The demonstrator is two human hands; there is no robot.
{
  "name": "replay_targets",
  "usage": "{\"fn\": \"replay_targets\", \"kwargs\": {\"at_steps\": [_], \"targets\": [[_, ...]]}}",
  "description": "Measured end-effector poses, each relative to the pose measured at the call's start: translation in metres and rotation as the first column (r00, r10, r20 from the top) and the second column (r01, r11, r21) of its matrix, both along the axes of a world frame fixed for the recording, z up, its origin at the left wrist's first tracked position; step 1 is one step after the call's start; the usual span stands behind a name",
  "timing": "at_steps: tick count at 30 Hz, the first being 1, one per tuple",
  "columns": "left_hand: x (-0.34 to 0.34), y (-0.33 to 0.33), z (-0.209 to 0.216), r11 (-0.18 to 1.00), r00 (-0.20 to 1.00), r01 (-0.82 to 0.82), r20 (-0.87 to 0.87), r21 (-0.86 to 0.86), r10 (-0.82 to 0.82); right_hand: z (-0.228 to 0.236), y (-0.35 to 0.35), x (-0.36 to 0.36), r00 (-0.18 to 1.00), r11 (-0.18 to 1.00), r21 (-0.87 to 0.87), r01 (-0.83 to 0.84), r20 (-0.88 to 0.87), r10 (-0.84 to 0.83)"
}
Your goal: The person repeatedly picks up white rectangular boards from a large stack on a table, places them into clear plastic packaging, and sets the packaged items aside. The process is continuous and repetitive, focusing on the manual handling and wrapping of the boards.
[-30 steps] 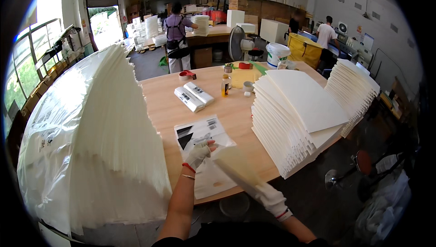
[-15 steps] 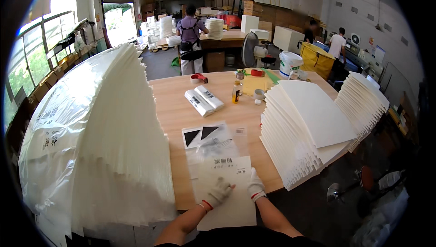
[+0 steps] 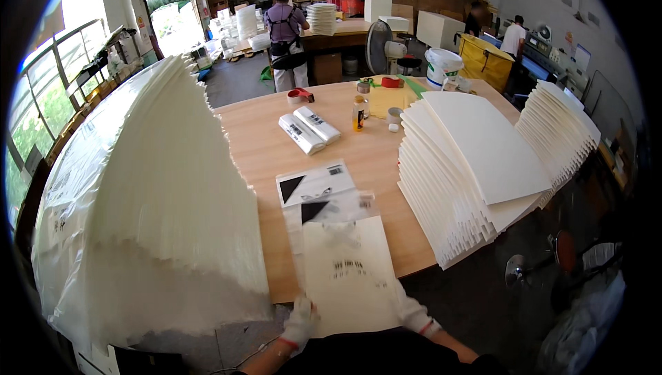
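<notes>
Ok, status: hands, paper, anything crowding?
Left hand, right hand at opposite edges of pale paper. Paper overlaps clear printed bag; inside or not, unclear. Left stack, right stack flank it.

Left hand (image 3: 301,321): off-white glove (image 3: 299,327), blurred; red band (image 3: 288,342) at wrist. Right hand (image 3: 415,314): similar pale glove (image 3: 409,310), red-trimmed cuff (image 3: 430,327) just behind. Forearms (image 3: 452,347) bare beyond cuffs. Plain black top (image 3: 365,353) between and behind both hands.

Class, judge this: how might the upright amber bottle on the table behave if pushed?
The bottle could tip fairly easily, being tall and narrow. Once down, it would probably roll, since its sides look rounded.
</notes>
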State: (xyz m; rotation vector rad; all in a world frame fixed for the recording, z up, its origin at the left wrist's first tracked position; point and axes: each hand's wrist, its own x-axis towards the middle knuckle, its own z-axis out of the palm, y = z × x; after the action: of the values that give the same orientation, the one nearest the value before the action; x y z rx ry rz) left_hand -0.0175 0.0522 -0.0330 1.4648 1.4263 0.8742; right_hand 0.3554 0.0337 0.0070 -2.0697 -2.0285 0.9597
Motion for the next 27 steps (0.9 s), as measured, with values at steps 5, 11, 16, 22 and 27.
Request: {"fn": "replay_targets", "kwargs": {"at_steps": [5,11,16,22,27], "targets": [[-0.001,-0.052,0.001,0.971,0.977,0.158,0.169,-0.180,-0.127,-0.028,-0.079,0.013,0.902,0.696,0.578,-0.427,0.328,0.281],[0.021,-0.054,0.054,0.933,0.986,-0.125,0.065,-0.337,0.155,0.052,-0.033,0.000,0.984,0.947,0.271,0.173,-0.093,-0.153],[0.023,-0.046,0.046,0.967,0.984,0.158,0.049,0.198,-0.171,0.047,-0.076,0.052,0.793,0.971,-0.194,0.142,-0.564,-0.229],[0.082,0.013,0.212,0.844,0.935,0.351,-0.190,0.405,-0.298,-0.010,-0.015,0.018,0.189,0.874,-0.384,0.297,-0.874,-0.448],[0.069,-0.008,0.365,0.617,0.764,0.602,-0.591,0.507,-0.260,0.069,0.017,-0.078,-0.183,0.935,-0.349,0.069,-0.926,-0.332]]}}
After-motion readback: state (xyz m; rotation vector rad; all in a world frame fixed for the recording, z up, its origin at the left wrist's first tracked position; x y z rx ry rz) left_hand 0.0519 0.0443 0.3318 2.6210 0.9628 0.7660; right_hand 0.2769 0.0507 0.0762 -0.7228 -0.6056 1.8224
